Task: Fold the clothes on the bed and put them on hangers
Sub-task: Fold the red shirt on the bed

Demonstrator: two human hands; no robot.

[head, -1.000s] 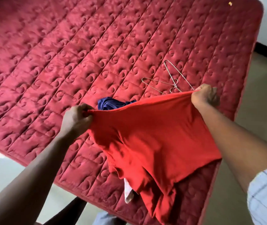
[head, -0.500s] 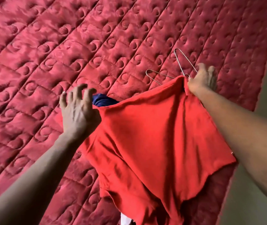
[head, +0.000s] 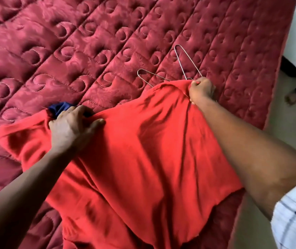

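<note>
Red shirt (head: 143, 150) lies spread across the near right part of the bed (head: 89, 51), its lower part running out of view at the bottom of the head view. Its far edge is stretched between the two hands. The left hand (head: 71, 126) sits on that edge toward the left, palm down, with the fingers curled over and bunching the red cloth and the thumb lying along the fabric to the right. One flap of the shirt spreads out flat on the quilt to the left of this hand. Just beyond its knuckles a dark blue garment (head: 61, 107) pokes out from under the shirt, touching the fingers or very close to them. The right hand (head: 200, 88) is closed in a fist on the far right corner of the shirt, holding it pulled up into a peak. The rest of the cloth falls away from that fist toward the person, under the right forearm. Two thin wire hangers lie on the quilt just past that corner. One hanger (head: 186, 62) points away from the fist, and the other hanger (head: 150, 79) points left, its near end hidden under the red cloth. A white checked sleeve (head: 294, 218) covers the right upper arm, and pale floor (head: 278, 123) shows beside the bed on the right.
</note>
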